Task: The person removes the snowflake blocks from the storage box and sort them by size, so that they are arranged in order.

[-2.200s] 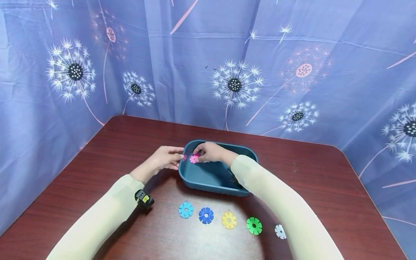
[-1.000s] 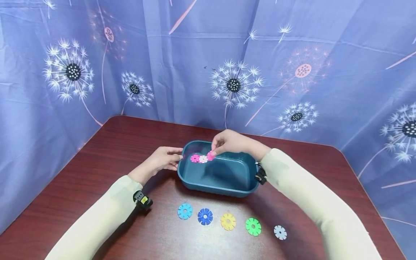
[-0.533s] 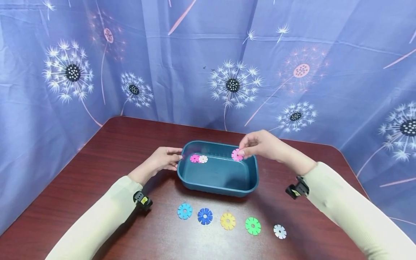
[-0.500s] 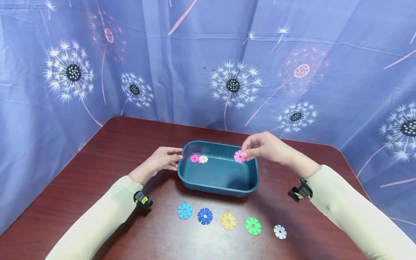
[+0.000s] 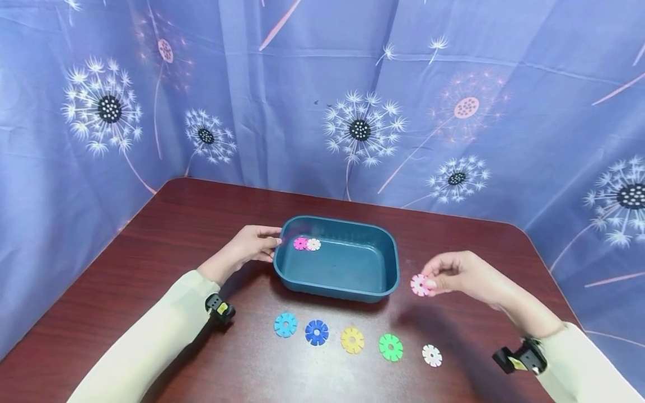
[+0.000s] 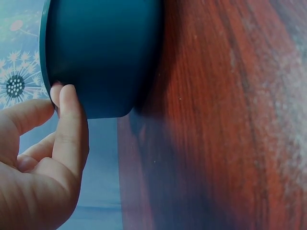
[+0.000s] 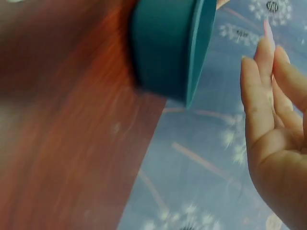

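Observation:
My left hand [image 5: 247, 246] grips the left end of a teal plastic bin [image 5: 332, 289], thumb and fingers pinching its rim, as the left wrist view also shows. Inside the bin, at the far left, lie a pink snowflake disc [image 5: 298, 244] and a white snowflake disc [image 5: 316, 246], touching each other. Held up off the table to the right of the bin is another pink snowflake disc [image 5: 416, 289], pinched between thumb and fingers of my right hand [image 5: 461, 273]. In the right wrist view that disc [image 7: 268, 32] appears edge-on at the fingertips.
A row of discs lies in front of the bin: light blue [image 5: 279, 327], dark blue [image 5: 309, 336], yellow [image 5: 345, 343], green [image 5: 384, 351] and white [image 5: 426, 359]. The reddish-brown table [image 5: 201, 358] ends at a patterned blue curtain [image 5: 282, 112].
From inside the bin my right hand has lifted a pink disc out, moving right and toward me past the bin's right end. My left hand stays at the rim.

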A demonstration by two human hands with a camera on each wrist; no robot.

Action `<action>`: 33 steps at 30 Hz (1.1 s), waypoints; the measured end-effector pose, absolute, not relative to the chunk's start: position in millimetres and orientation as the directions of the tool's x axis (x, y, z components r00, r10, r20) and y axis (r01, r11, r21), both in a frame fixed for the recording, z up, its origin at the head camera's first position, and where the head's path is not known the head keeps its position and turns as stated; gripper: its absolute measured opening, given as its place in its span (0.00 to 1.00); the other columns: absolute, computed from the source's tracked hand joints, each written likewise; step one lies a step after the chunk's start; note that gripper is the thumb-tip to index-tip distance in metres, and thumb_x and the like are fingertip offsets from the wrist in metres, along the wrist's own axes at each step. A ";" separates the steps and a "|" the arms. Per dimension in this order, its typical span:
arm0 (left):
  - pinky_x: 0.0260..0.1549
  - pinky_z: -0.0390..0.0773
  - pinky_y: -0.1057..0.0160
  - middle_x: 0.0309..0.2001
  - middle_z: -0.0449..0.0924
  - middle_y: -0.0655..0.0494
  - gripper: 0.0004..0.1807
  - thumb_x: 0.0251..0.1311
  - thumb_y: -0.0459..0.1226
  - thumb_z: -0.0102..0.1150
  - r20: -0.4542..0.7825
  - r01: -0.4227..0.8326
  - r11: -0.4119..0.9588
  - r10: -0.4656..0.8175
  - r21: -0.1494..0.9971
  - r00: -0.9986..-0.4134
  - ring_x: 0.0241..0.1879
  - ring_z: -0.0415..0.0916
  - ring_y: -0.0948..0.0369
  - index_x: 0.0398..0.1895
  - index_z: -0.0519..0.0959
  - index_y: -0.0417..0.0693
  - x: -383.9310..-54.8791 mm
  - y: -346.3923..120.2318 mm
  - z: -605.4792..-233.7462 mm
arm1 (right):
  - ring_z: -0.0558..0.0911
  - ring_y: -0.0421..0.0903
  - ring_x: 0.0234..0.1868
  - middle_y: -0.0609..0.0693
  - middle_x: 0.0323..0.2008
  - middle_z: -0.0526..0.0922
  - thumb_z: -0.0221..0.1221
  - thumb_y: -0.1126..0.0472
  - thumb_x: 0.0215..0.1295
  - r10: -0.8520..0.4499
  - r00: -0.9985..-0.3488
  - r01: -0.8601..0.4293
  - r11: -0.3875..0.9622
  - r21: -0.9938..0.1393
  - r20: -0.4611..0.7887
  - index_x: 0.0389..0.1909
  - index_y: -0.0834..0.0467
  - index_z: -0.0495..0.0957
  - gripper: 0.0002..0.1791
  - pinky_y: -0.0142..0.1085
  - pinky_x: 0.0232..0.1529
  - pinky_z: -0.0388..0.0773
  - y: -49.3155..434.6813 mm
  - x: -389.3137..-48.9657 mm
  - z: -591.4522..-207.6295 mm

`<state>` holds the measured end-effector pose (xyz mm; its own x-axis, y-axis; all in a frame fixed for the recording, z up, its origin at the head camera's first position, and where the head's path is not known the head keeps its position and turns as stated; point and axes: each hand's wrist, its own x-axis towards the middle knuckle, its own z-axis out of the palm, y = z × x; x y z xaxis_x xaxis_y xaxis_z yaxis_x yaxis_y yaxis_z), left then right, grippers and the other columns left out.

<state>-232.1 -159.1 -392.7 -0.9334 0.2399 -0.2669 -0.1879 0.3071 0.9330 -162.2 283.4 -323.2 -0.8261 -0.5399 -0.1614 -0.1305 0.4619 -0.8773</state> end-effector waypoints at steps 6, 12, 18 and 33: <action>0.30 0.86 0.72 0.27 0.81 0.56 0.29 0.71 0.32 0.57 -0.261 -0.177 0.319 0.243 0.931 -0.934 0.24 0.78 0.69 0.73 0.67 0.31 -232.4 -159.6 -389.9 | 0.87 0.32 0.39 0.35 0.37 0.89 0.60 0.72 0.68 -0.641 -0.760 -0.212 0.405 -0.889 -0.111 0.43 0.65 0.82 0.06 0.32 0.41 0.88 322.4 -146.0 -340.2; 0.30 0.86 0.72 0.25 0.81 0.59 0.28 0.71 0.32 0.56 -0.262 -0.184 0.312 0.232 0.932 -0.937 0.24 0.78 0.68 0.72 0.67 0.31 -232.8 -158.3 -388.2 | 0.82 0.28 0.34 0.35 0.31 0.85 0.60 0.74 0.66 -0.686 -0.723 -0.306 0.428 -0.850 -0.085 0.38 0.63 0.82 0.05 0.31 0.32 0.82 346.8 -131.4 -367.4; 0.30 0.86 0.72 0.24 0.80 0.59 0.28 0.71 0.32 0.56 -0.268 -0.187 0.322 0.231 0.928 -0.935 0.24 0.78 0.68 0.72 0.67 0.31 -232.5 -158.0 -388.0 | 0.79 0.26 0.33 0.40 0.29 0.83 0.58 0.79 0.62 -0.715 -0.693 -0.287 0.387 -0.876 -0.089 0.38 0.66 0.80 0.08 0.30 0.26 0.76 364.6 -122.0 -394.6; 0.31 0.87 0.71 0.26 0.82 0.56 0.28 0.72 0.32 0.56 -0.279 -0.195 0.333 0.225 0.922 -0.934 0.24 0.79 0.68 0.72 0.68 0.31 -231.3 -158.2 -389.6 | 0.75 0.23 0.33 0.55 0.24 0.83 0.64 0.76 0.60 -0.697 -0.712 -0.358 0.460 -0.813 -0.081 0.32 0.63 0.83 0.06 0.27 0.24 0.73 381.3 -110.8 -418.2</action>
